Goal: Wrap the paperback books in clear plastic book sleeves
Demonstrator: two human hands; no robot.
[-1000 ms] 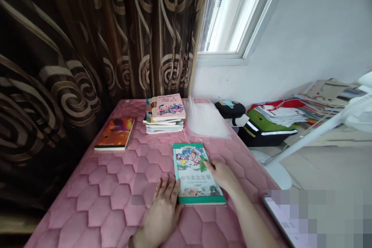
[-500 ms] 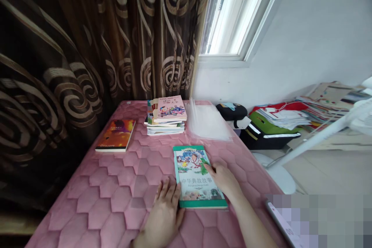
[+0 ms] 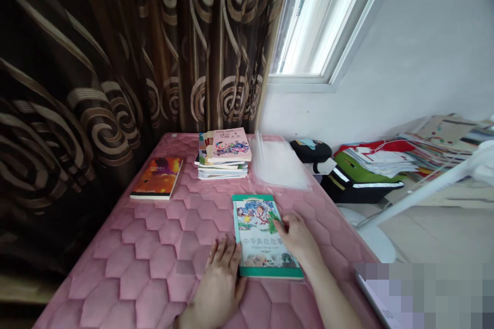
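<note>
The book (image 3: 264, 239) has green bands, the surface (image 3: 131, 262) pink hexagons.

1. All items are carried by a pink padded surface (image 3: 154, 262), quilted in a hexagonal pattern.
2. A green-bordered book (image 3: 264, 239) is laid flat, cover upward, on the near part, right of centre.
3. An orange-covered book (image 3: 157, 178) is laid flat near the left edge, well apart.
4. A stack of books (image 3: 223, 172), topped by a pink-covered book (image 3: 231, 145), is positioned toward the far edge.
5. Translucent sheets (image 3: 283, 167) are spread just right of the stack.
</note>
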